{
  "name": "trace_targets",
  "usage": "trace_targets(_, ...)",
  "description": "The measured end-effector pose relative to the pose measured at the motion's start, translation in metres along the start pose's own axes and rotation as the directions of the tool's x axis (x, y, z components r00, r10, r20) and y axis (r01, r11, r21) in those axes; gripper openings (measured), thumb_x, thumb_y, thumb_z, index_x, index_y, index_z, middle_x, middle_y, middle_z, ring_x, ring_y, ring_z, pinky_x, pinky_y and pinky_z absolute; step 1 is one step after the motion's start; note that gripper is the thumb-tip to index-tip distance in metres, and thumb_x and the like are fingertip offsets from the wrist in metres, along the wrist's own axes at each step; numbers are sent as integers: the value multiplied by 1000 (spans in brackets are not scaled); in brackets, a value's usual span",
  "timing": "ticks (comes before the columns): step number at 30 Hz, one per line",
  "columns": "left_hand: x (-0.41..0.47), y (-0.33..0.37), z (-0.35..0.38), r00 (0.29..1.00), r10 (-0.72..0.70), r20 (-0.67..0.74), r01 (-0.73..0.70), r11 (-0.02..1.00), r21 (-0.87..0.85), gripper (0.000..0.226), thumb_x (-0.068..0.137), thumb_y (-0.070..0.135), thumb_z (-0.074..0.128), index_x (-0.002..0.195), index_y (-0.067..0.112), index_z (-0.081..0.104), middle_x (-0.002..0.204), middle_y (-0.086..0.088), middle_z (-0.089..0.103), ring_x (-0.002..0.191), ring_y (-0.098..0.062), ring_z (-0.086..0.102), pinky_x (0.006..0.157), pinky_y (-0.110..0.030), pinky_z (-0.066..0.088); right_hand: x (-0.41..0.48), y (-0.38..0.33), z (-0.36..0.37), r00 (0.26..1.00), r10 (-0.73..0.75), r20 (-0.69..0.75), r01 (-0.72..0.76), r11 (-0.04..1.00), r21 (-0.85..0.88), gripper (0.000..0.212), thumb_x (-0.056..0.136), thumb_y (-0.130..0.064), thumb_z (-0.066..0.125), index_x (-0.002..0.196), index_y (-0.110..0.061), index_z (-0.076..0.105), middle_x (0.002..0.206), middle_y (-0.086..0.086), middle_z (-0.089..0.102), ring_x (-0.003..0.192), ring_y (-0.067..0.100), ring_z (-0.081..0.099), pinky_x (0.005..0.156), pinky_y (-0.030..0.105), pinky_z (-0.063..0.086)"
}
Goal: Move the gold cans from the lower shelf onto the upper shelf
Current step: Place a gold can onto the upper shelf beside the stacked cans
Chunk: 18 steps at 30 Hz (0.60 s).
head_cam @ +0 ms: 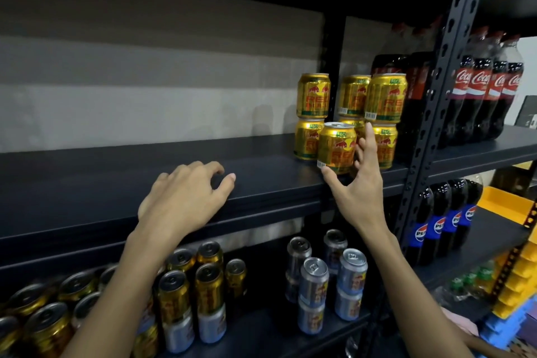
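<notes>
1. A single gold can (337,148) is standing upright near the front of the upper shelf (116,183), just in front of the stacked gold cans (313,96), which are sitting two high.
2. The right hand (360,192) is reaching around that can with straight, spread fingers and its thumb by the base, not clenching it.
3. The left hand (183,197) is resting on the shelf's front edge, loosely curled and holding nothing.
4. The lower shelf (261,337) is carrying more gold cans (174,293) at left and silver cans (313,279) at right.
5. Dark cola bottles (412,102) are standing just beside the stacks.

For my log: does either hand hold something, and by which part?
Left hand holds nothing. Right hand brackets the front gold can low on its sides; a grip cannot be told.
</notes>
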<state>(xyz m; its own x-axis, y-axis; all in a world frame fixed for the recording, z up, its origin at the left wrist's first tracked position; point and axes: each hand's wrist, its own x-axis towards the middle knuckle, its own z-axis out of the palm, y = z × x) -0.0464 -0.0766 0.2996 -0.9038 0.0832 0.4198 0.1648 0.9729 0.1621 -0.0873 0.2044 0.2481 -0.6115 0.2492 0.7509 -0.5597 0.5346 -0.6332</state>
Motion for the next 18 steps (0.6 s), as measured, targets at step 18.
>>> trace_targets(18,-29,7,37,872,163,-461,-96,982,165,39,102,38,36,109,17,68,102,-3,70,91,-27,62,77,-42,43,-52,3,12,987,82,-137,-57,982,179,77,95,-18,71,158,-24,26,159,3,37,147,7,35,122,29,31)
